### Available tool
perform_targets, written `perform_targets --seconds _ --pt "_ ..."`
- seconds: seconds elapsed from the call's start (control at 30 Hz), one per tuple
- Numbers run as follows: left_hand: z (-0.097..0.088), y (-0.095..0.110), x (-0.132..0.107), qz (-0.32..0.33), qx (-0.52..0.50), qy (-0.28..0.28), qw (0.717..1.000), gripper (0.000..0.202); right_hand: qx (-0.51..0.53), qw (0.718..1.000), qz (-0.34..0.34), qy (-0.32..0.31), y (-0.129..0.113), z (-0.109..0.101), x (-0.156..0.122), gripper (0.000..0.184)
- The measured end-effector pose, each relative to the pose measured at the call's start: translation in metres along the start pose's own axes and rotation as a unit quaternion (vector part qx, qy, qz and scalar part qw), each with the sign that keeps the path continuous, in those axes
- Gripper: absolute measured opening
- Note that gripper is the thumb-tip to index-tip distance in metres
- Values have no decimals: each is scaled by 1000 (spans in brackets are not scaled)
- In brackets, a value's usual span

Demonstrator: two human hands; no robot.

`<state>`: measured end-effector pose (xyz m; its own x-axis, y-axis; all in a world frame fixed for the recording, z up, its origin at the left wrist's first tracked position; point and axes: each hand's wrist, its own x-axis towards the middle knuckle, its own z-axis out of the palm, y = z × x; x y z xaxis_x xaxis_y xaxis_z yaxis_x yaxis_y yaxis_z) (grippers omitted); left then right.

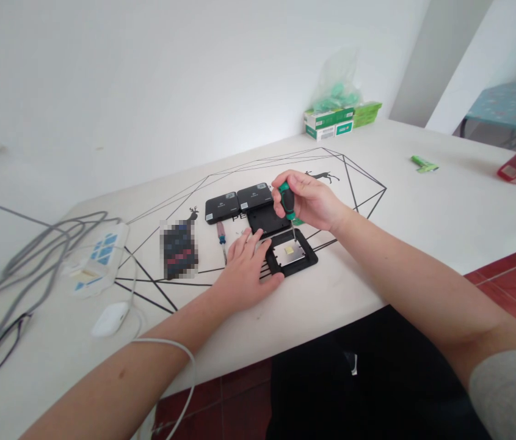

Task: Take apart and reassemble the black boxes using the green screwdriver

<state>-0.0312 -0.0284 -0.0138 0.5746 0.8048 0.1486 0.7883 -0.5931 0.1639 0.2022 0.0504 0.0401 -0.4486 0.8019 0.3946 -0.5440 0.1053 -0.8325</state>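
Note:
My right hand [308, 198] is closed round the green and black handle of a screwdriver [287, 201]. Its thin shaft points down at the upper right part of a silver metal plate [295, 255] with a pale yellow square on it. That plate sits inside an open black plastic casing [309, 261]. My left hand [248, 269] lies with its fingers spread, the fingertips and thumb at the casing's left side. Just behind is a black cover [264, 221]. A second screwdriver [221, 233] with a reddish and blue handle lies left of my left hand.
Two closed black devices [221, 208] lie side by side behind the cover. A pixelated dark item [179, 250] is to the left. Grey cables [51, 244], a power strip [102, 253] and a white case [110, 319] occupy the left. Green boxes [328, 119] stand at the back.

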Motion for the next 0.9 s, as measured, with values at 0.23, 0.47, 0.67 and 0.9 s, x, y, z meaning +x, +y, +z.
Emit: perform_targets --seconds 0.23,0.47,0.67,0.9 --pt "1 -3 1 -20 -9 -39 999 80 1 1000 3 24 4 -1 0 43" --pt "3 -5 1 -21 -29 -41 999 81 -16 998 -26 51 2 -5 0 43" --pt "3 -5 1 -23 -31 -49 998 81 -14 999 -17 46 -2 1 0 42" --pt "2 -4 1 -25 -40 -50 998 80 -38 996 -28 70 2 2 -1 46"
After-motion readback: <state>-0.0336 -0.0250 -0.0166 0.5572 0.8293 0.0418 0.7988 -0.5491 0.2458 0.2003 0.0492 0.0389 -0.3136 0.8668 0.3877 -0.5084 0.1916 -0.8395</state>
